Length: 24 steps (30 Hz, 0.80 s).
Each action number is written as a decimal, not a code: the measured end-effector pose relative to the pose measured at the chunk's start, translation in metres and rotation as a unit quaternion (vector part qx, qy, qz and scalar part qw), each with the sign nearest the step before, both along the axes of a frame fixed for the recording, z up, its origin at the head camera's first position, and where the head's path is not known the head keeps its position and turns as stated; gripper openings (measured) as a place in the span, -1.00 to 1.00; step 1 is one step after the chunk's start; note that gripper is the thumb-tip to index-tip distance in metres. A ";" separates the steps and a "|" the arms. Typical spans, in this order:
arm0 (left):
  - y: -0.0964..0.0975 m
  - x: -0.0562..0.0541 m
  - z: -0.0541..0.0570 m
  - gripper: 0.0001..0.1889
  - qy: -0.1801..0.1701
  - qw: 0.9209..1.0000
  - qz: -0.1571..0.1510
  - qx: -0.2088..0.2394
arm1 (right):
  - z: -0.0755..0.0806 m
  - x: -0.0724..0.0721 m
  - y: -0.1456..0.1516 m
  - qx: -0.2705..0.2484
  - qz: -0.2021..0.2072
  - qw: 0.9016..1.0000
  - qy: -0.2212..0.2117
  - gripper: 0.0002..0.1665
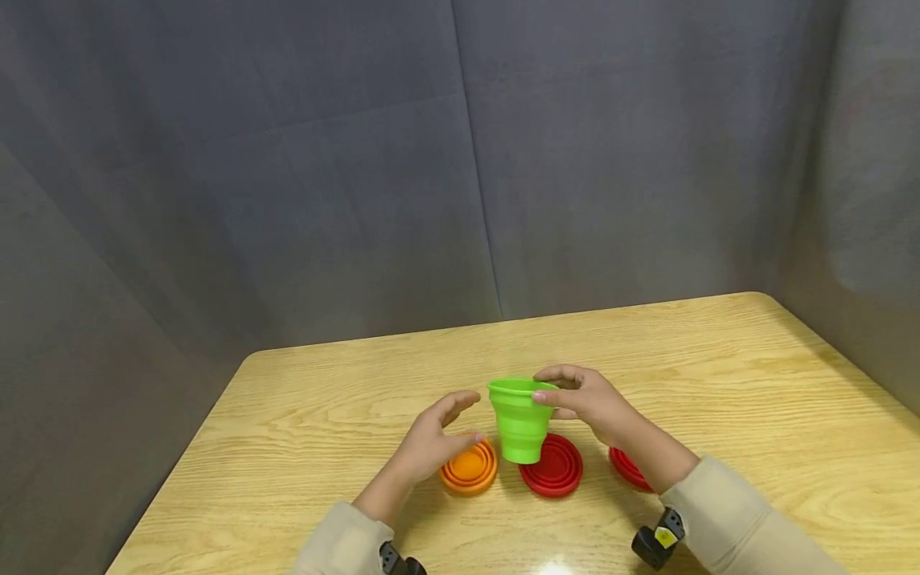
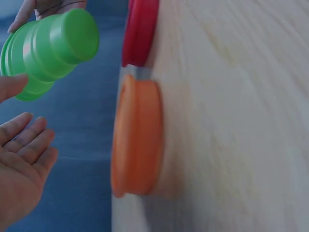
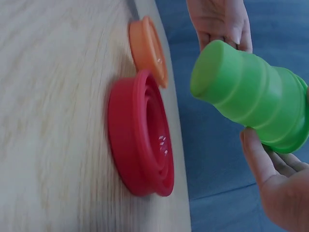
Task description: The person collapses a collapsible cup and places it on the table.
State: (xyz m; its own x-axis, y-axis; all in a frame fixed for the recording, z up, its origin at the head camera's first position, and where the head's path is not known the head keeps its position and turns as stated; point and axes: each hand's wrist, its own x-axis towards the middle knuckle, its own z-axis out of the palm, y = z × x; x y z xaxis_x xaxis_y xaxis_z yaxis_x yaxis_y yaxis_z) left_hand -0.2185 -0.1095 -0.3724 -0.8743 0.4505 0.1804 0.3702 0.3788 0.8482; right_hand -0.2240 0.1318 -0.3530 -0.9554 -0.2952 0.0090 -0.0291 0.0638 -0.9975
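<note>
A green collapsible cup (image 1: pixel 521 423), fully extended and upright, is held above the table by my right hand (image 1: pixel 591 401), thumb on the near side of its rim and fingers behind. To its left my left hand (image 1: pixel 431 441) is spread with a gap between its fingers and the cup. Below lie an orange collapsed cup (image 1: pixel 469 467), near the left hand, and a red collapsed cup (image 1: pixel 552 467), partly behind the green one. In the right wrist view the green cup (image 3: pixel 251 94) tilts, its base toward the camera.
A second red collapsed cup (image 1: pixel 629 469) lies to the right, partly hidden by the right forearm. The wooden table (image 1: pixel 316 423) has rounded far corners, and a grey curtain (image 1: pixel 345 176) hangs behind it.
</note>
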 end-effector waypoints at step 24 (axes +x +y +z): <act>0.007 0.025 0.033 -0.66 0.012 0.993 -0.102 0.061 | 0.003 0.026 -0.001 -0.083 0.115 0.989 -0.038 -0.55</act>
State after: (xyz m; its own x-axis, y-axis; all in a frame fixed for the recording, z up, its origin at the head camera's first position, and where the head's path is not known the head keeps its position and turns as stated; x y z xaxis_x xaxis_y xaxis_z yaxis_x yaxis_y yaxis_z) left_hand -0.1931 -0.1023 -0.3394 -0.7617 0.5921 0.2631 0.4488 0.1891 0.8734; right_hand -0.1976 0.1310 -0.3504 -0.8632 -0.5048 0.0062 0.0516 -0.1004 -0.9936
